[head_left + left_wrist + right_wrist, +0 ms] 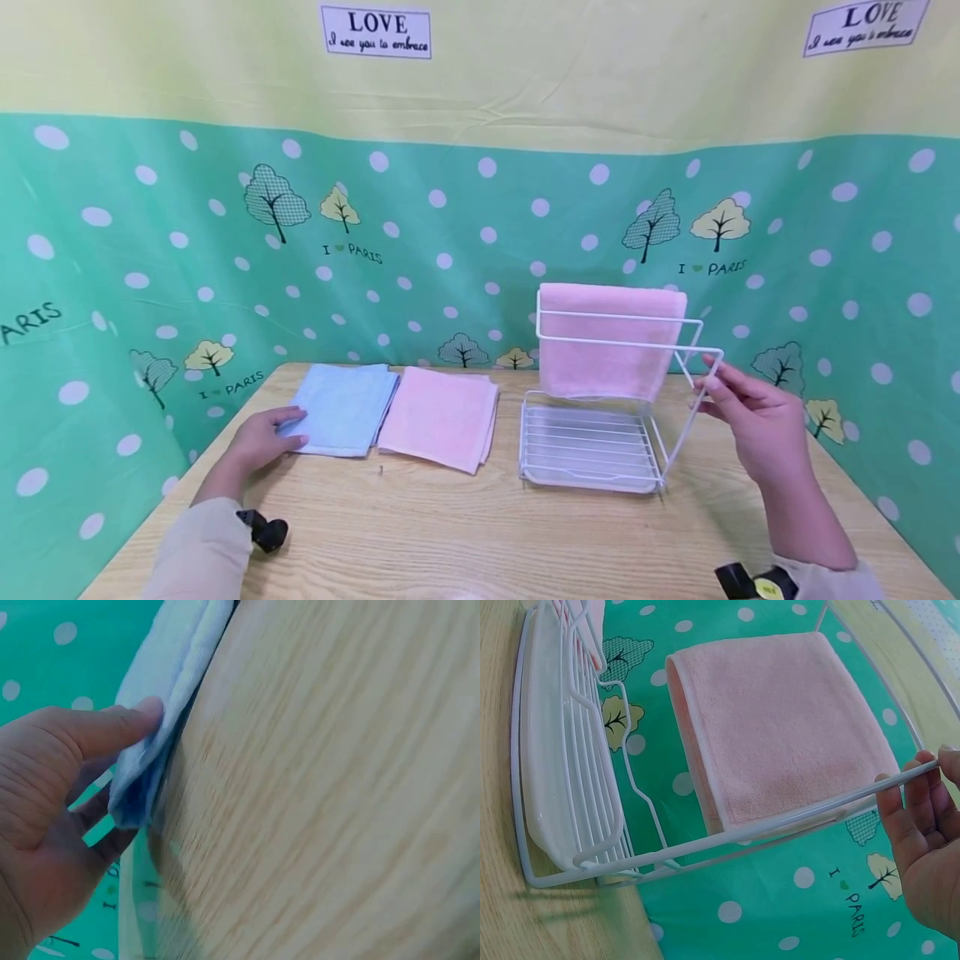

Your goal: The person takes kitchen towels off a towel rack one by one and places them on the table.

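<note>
A folded light-blue towel (341, 408) lies at the table's left. My left hand (264, 437) holds its near left corner, the thumb (142, 720) against the folded front edge and the other fingers round the side, partly hidden behind the cloth. On the right stands a white wire rack (592, 450) with a white tray (544, 742) under its lower bars. A pink towel (607, 367) hangs folded over the rack's back upper bar. My right hand (757, 417) grips the rack's right side rod (802, 814) between thumb and fingertips, near the upper corner.
A second pink towel (442, 417), folded flat, lies between the blue towel and the rack. Behind the wooden table (420, 542) hangs a green and yellow patterned curtain (465, 217), close to the table's back edge.
</note>
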{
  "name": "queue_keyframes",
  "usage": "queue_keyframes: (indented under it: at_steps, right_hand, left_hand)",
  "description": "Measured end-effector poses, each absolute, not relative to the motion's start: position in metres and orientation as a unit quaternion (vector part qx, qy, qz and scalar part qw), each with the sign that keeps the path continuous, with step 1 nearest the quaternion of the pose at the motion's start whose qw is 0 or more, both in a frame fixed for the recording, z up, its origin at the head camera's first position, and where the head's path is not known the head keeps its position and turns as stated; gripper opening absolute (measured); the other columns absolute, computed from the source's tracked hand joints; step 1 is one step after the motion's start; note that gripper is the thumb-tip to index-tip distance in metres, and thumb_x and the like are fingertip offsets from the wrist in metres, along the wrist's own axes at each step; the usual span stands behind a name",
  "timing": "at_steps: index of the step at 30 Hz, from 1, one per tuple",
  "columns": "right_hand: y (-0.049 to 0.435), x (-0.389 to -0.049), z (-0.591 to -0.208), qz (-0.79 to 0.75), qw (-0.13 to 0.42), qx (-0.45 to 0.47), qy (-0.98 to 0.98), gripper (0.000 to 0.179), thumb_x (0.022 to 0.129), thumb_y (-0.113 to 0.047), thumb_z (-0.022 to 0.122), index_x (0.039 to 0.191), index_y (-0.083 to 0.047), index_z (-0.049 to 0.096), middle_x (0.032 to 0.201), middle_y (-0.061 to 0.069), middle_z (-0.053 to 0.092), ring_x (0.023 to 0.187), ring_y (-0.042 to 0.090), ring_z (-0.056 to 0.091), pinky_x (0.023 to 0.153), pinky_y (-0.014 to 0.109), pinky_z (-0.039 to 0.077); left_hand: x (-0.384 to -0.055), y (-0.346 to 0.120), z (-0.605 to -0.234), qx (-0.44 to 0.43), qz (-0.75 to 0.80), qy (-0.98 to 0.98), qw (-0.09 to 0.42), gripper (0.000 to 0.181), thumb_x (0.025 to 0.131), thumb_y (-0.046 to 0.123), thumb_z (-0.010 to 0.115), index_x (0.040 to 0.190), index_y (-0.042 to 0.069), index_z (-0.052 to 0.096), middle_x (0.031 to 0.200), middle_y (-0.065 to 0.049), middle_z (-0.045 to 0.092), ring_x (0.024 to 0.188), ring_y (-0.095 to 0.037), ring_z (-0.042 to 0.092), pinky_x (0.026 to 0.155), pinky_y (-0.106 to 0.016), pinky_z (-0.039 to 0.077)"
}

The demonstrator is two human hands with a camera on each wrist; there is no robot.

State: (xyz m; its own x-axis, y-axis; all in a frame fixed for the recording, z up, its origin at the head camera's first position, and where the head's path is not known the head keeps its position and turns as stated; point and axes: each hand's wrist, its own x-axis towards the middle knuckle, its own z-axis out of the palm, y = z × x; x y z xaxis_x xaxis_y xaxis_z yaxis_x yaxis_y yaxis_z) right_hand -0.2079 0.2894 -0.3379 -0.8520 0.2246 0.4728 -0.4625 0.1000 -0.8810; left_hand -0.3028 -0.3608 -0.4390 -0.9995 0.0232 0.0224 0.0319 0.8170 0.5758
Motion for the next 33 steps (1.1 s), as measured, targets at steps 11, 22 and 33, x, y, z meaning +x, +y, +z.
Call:
queue_keyframes:
  at_steps: [11,22,33]
  right_hand:
    - [0.289,-0.208,-0.34,0.662,0.252,0.072,-0.702,0.038,0.094,-0.011,0.065,0.13,0.001,0.06,0.096,-0.002,0.074,0.086,0.008,0.07,0.071,0.022,0.056]
    - [0.289,-0.208,-0.34,0.66,0.253,0.07,-0.703,0.039,0.094,-0.01,0.065,0.13,0.003,0.059,0.095,-0.005,0.074,0.085,0.006,0.069,0.071,0.021,0.056]
    - [0.289,-0.207,-0.339,0.659,0.252,0.066,-0.705,0.039,0.094,-0.011,0.065,0.13,0.001,0.06,0.096,-0.003,0.074,0.085,0.006,0.069,0.071,0.021,0.056]
  left_hand:
    - [-0.298,-0.33,-0.424,-0.026,-0.336,-0.936,0.103,0.054,0.087,0.028,0.075,0.131,0.001,0.06,0.145,-0.025,0.043,0.134,-0.049,0.032,0.103,-0.061,0.036]
    - [-0.295,-0.3,-0.413,-0.054,-0.383,-0.914,0.121,0.055,0.086,0.025,0.077,0.133,0.002,0.059,0.143,-0.023,0.045,0.133,-0.043,0.036,0.098,-0.055,0.045]
    - [-0.289,-0.279,-0.402,-0.07,-0.432,-0.891,0.12,0.056,0.085,0.023,0.078,0.133,0.004,0.059,0.141,-0.018,0.049,0.128,-0.039,0.044,0.1,-0.054,0.044]
